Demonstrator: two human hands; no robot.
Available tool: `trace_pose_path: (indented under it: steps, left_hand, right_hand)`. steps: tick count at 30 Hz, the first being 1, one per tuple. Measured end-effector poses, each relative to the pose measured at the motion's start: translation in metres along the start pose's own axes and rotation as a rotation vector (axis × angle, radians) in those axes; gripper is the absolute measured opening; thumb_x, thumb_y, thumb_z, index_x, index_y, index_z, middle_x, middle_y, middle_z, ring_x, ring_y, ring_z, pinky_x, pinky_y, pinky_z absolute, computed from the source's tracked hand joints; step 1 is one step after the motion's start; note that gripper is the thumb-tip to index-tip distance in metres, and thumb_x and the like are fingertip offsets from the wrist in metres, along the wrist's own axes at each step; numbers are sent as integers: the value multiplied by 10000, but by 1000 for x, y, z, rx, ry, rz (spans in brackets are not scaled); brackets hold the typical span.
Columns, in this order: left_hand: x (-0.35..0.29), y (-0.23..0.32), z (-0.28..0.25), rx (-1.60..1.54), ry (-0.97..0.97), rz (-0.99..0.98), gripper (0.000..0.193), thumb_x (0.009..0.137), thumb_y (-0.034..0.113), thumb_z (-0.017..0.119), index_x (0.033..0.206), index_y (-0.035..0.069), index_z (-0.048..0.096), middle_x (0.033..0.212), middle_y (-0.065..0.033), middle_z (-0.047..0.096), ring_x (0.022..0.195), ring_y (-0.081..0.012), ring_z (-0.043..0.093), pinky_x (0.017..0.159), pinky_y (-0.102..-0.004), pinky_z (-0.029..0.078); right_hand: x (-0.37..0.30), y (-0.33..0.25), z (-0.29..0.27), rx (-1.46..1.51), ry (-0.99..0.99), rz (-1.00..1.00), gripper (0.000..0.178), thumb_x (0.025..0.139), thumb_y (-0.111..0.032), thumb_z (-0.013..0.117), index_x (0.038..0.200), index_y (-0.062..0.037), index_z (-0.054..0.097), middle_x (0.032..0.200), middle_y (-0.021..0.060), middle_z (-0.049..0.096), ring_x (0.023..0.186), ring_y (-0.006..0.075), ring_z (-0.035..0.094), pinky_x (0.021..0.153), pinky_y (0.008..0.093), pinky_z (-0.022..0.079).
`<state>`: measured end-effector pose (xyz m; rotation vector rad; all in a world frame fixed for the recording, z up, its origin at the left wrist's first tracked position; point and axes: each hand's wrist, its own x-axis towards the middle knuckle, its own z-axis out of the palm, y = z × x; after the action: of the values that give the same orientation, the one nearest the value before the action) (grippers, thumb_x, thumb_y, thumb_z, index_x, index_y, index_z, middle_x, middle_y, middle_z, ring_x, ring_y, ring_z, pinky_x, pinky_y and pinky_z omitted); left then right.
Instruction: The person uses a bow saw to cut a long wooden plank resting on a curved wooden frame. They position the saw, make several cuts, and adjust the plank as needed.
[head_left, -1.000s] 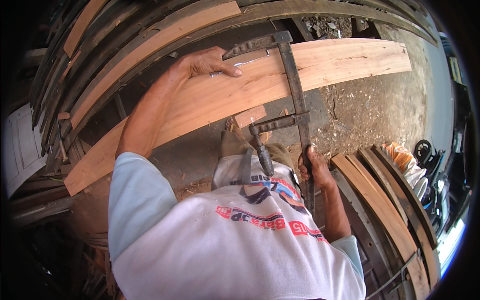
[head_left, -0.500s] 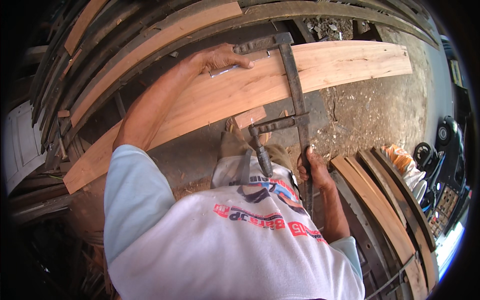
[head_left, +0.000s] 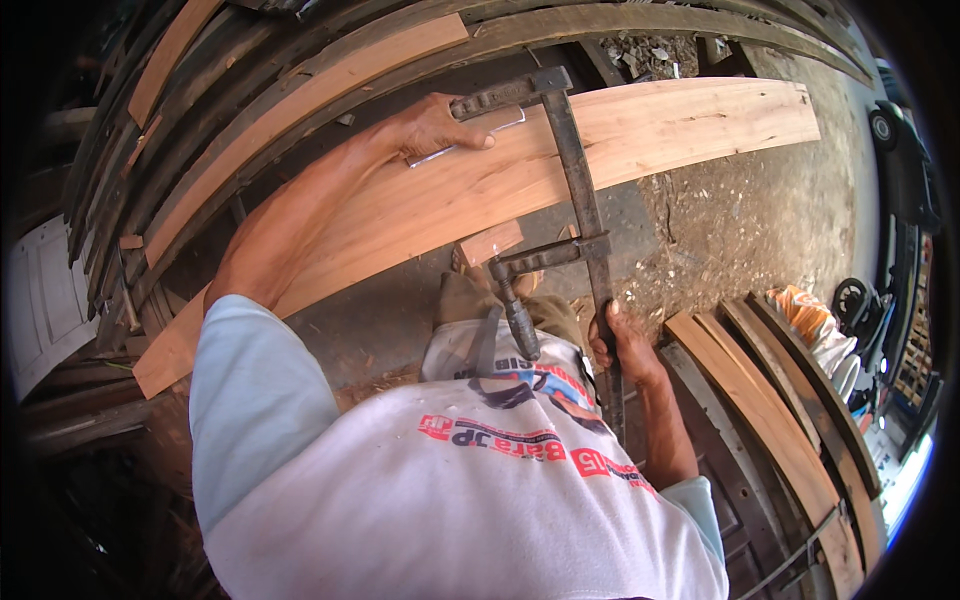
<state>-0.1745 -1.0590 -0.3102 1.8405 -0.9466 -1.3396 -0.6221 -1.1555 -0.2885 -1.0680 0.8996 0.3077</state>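
A long metal bar clamp lies across a wide, pale wooden board. My left hand is closed at the end of the clamp's far jaw, its thumb stretched over the board and its other fingers mostly hidden. A flat piece with a bright, shiny edge shows beside that thumb, at the board's far edge. My right hand is wrapped round the clamp's bar near its lower end. The clamp's sliding jaw, with its screw handle, sits between the board and my shirt, apart from the board.
A small wood block is near my feet. Long timbers lie stacked beyond the board. More planks and an orange and white bundle are at the right. Wood chips litter the ground; a white panelled door leans at the left.
The view has shifted slightly, and the clamp and my left hand appear a little further left. Both hands keep their holds.
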Motion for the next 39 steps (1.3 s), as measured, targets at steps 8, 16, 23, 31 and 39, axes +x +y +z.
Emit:
trace_pose_path:
  steps: [8, 16, 23, 31, 39]
  left_hand:
    - [-5, 12, -2, 7, -39, -42, 679, 829, 453, 817, 1320, 12, 658, 1193, -142, 700, 1085, -208, 646, 953, -399, 510]
    - [-8, 8, 4, -132, 55, -75, 1013, 950, 793, 413, 1634, 58, 277, 1690, -166, 253, 1558, -290, 230, 1265, -395, 213]
    - [-8, 6, 3, -129, 92, -48, 924, 1013, 721, 376, 1645, 63, 235, 1726, -139, 176, 1599, -279, 131, 1291, -385, 134]
    - [-6, -7, 2, -110, 158, -86, 824, 1062, 643, 351, 1621, 40, 293, 1707, -132, 247, 1590, -276, 174, 1294, -385, 144]
    - [-6, -6, -4, -87, 97, -71, 823, 1073, 632, 345, 1623, 25, 271, 1711, -139, 224, 1594, -284, 148, 1296, -382, 139]
  right_hand:
    - [3, 2, -7, 7, 3, 24, 709, 1039, -682, 430, 747, -51, 569, 584, 6, 476, 490, 110, 441, 477, 278, 354]
    - [9, 2, -11, -22, 8, 4, 714, 1040, -677, 433, 744, -41, 568, 576, 16, 478, 481, 117, 439, 468, 284, 353]
    - [9, 2, -12, -17, -3, 8, 703, 1051, -659, 428, 734, -47, 563, 571, 17, 476, 479, 115, 440, 467, 280, 352]
    - [13, 1, -15, -20, -18, 4, 694, 1053, -657, 424, 726, -59, 552, 573, 8, 474, 481, 107, 443, 470, 273, 358]
    - [13, 4, -16, -11, -7, 20, 719, 1042, -674, 432, 719, -47, 569, 566, 6, 476, 479, 109, 449, 463, 274, 359]
